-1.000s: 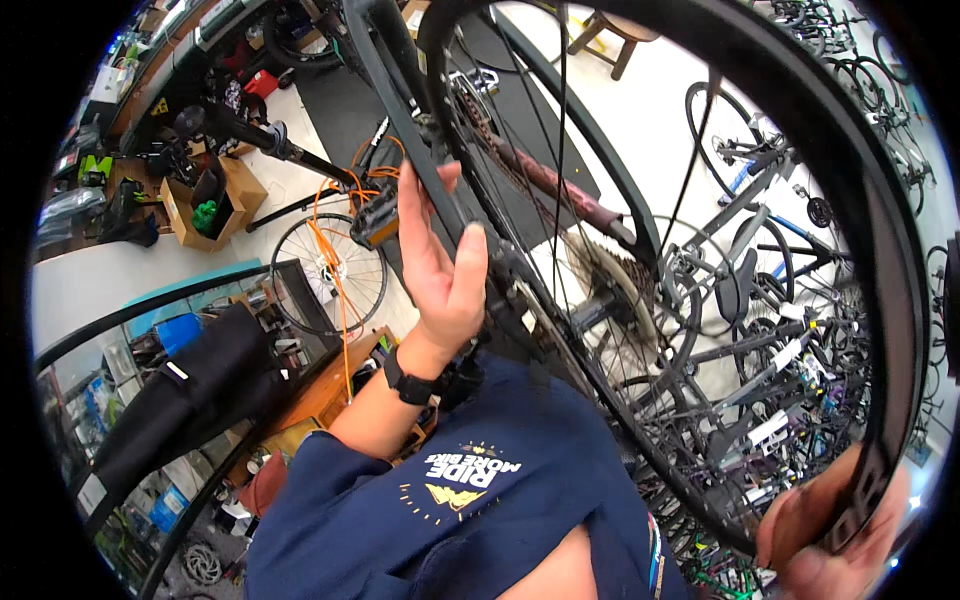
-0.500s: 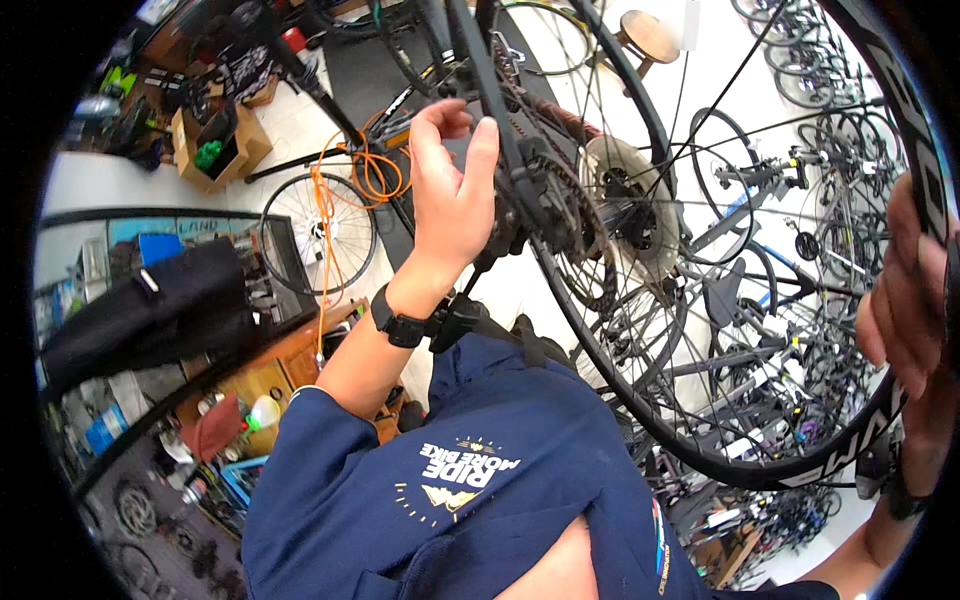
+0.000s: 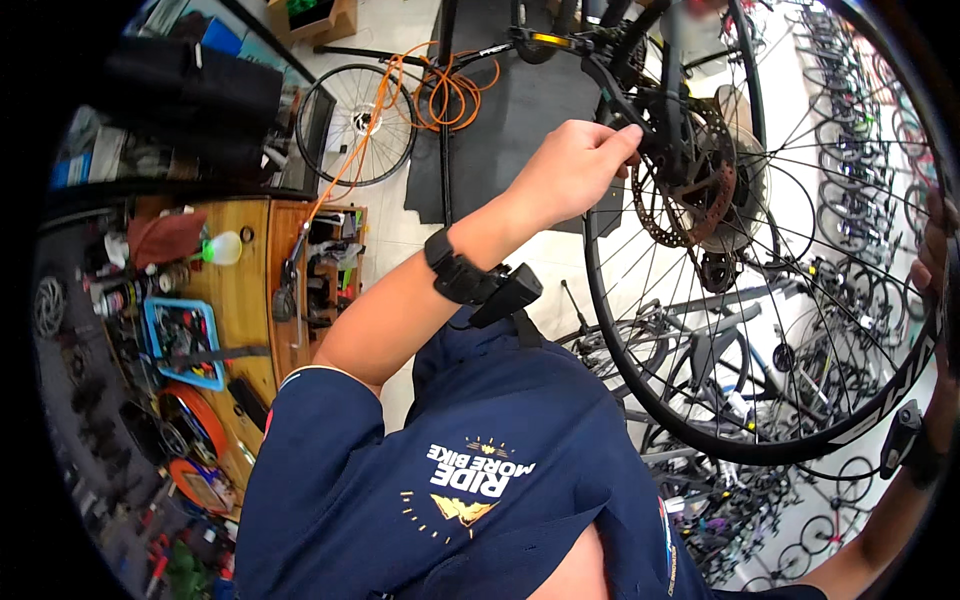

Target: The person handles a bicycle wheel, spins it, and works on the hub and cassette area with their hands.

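Observation:
A spoked bicycle wheel (image 3: 690, 432) with a black tyre stands upright before me, within a black bicycle frame (image 3: 672, 130). At its hub is a brownish disc brake rotor (image 3: 655, 222). My left hand (image 3: 575, 172) is beside the hub, thumb and forefinger pinched together against the dark frame end; what lies between them is hidden. At the right rim of the view, my right hand (image 3: 932, 255) is curled at the far side of the tyre, partly cut off by the picture's edge. A black device is strapped to each wrist.
An orange hose (image 3: 380, 95) crosses a loose wheel (image 3: 357, 125) at the upper left, next to a black mat (image 3: 520, 140). A wooden workbench (image 3: 235, 290) with a blue tray (image 3: 150, 335) stands left. Several parked bicycles (image 3: 700, 350) line the right.
My left hand has gone from raised with parted fingers to a pinch beside the hub. The view has shifted, bringing the rotor and more of the workbench into sight.

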A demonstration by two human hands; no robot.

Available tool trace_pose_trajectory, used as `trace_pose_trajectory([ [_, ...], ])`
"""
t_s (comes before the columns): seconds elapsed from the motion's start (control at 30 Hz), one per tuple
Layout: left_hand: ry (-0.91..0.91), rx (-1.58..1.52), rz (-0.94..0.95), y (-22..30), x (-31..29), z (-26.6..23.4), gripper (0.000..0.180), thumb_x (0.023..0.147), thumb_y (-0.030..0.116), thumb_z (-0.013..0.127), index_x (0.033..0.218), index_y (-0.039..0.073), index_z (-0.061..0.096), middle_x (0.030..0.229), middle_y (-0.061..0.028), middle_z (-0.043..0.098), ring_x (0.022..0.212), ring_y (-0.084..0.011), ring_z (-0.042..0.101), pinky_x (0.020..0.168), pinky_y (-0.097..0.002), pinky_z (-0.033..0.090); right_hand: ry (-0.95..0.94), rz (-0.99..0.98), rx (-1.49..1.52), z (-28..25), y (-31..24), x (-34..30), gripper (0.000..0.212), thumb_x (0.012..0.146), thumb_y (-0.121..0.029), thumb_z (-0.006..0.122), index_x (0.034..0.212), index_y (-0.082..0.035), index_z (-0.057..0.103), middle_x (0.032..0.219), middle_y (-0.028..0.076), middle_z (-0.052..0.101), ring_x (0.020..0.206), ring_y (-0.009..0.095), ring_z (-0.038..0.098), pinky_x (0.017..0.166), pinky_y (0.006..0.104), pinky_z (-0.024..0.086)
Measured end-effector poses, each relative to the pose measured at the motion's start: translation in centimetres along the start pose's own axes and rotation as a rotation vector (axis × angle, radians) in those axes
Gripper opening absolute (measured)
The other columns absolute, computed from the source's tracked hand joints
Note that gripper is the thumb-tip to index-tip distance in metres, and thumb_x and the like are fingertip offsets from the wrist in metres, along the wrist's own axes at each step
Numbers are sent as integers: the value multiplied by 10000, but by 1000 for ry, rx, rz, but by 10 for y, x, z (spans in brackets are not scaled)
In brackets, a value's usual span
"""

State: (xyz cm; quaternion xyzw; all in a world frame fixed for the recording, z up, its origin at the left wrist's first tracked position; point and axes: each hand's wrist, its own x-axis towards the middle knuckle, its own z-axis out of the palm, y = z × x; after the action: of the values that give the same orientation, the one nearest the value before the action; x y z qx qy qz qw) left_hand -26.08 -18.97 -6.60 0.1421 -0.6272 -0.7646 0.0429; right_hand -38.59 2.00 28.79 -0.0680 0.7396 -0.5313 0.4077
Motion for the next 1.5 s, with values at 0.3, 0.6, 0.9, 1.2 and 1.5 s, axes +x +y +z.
trace_pose_trajectory([
  [0.3,23,-55,-82,8,-4,20,549,1014,467,559,876,-42,712,761,-80,681,686,-131,587,656,-311,476,-75,68,47,-6,-4,5,223,1057,-217,492,1056,-10,575,744,-11,411,665,136,425,843,391,468],
  [0.6,-6,121,501,60,-101,72,188,962,172,644,1010,-10,640,837,-29,616,771,-96,560,698,-269,462,116,-197,-236,0,18,1,271,977,-294,672,1003,-38,588,668,-62,526,534,28,475,555,203,426],
  [0.9,-251,735,797,111,-175,153,892,749,375,844,1436,-26,440,1183,-162,621,1165,-327,572,1022,-449,411,-193,-287,-229,-10,14,14,203,1047,-113,440,1000,20,585,697,61,636,574,135,626,574,259,577],
  [1.2,-503,327,653,117,-137,162,927,807,123,851,1481,-98,254,1185,-233,646,1035,-297,690,944,-367,550,-358,-287,-156,-15,-2,50,207,1007,-138,470,916,-12,606,659,58,623,597,169,640,621,310,582],
  [1.5,-236,89,488,166,-112,173,996,697,51,868,1496,-126,300,976,-148,673,867,-191,681,755,-273,520,-382,-430,6,-22,-2,124,191,970,-215,576,1005,-29,598,872,90,653,737,186,643,730,341,572],
])
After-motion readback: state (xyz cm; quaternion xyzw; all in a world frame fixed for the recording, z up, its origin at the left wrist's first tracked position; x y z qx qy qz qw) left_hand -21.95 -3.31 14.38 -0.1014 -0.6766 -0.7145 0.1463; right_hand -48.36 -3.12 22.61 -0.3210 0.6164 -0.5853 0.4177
